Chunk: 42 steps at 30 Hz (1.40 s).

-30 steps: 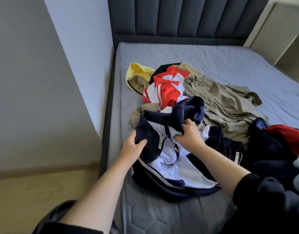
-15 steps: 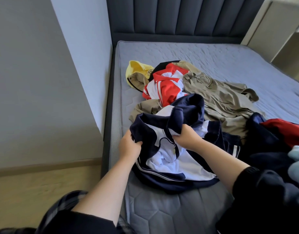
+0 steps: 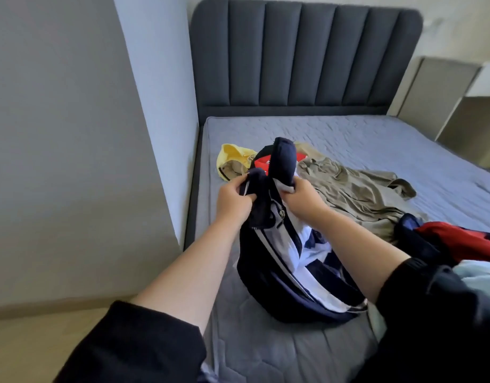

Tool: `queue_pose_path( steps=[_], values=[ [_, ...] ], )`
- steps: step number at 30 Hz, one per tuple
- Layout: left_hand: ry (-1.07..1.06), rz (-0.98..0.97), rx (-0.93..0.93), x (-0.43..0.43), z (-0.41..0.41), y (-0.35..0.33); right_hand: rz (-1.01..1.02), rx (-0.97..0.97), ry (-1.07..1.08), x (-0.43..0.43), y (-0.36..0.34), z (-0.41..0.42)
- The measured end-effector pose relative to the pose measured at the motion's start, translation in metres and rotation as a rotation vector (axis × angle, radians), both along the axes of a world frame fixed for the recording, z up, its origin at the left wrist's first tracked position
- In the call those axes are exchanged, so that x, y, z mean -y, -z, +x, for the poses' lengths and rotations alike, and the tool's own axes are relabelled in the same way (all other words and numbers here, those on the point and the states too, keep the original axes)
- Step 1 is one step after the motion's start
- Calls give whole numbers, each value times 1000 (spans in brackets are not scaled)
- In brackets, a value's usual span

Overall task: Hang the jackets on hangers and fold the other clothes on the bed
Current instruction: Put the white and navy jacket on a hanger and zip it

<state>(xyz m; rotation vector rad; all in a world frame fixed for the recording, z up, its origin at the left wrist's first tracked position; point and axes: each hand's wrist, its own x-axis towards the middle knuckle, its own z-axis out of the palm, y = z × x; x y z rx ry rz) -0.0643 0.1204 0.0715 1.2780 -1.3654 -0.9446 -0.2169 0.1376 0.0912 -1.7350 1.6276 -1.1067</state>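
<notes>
A navy and white zip jacket (image 3: pixel 290 261) hangs lifted off the grey mattress (image 3: pixel 376 139), its lower part still resting on the bed. My left hand (image 3: pixel 234 201) grips the dark collar edge on one side. My right hand (image 3: pixel 301 197) grips the other side near the white lining. Behind the jacket lie an olive-khaki garment (image 3: pixel 354 192), a yellow one (image 3: pixel 232 154) and a red and white one (image 3: pixel 263 163), mostly hidden.
A red and navy garment (image 3: pixel 459 241) and a pale blue cloth (image 3: pixel 481 272) lie at the right edge. The padded dark headboard (image 3: pixel 307 56) stands behind. A grey wall (image 3: pixel 72 134) runs close along the bed's left side, with wooden floor (image 3: pixel 30 349) below.
Both hands have raised the navy jacket up off the mattress and closer together. My view has tilted upward, showing more of the headboard.
</notes>
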Motion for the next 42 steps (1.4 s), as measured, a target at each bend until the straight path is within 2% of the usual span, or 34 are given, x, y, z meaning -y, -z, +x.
queue_pose_path(
  steps=[8, 14, 19, 23, 25, 28, 32, 38, 40, 42],
  values=[
    [1, -307, -34, -23, -20, -147, -213, 213, 32, -23, -133, 1],
    [25, -508, -43, -58, -19, -243, -385, 295, 13, -59, -224, -6],
    [62, -617, -140, -79, -22, -286, -531, 328, 38, -86, -268, -9],
    [87, -630, -214, -80, -24, -296, -599, 338, 80, -92, -279, -18],
    [48, -618, -144, -72, -21, -289, -608, 297, 114, -87, -273, -25],
    [-62, -463, 112, -51, -12, -256, -535, 124, 191, -69, -242, -34],
    [-191, -243, 451, -21, 9, -181, -321, -111, 235, -36, -168, -43],
    [-212, -18, 864, 25, 20, -60, -68, -424, 294, 14, -49, -54],
    [-160, 103, 935, 37, 19, -26, 23, -531, 310, 27, -16, -57],
    [-87, 259, 848, 51, 17, 4, 132, -500, 319, 38, 10, -59]
  ],
)
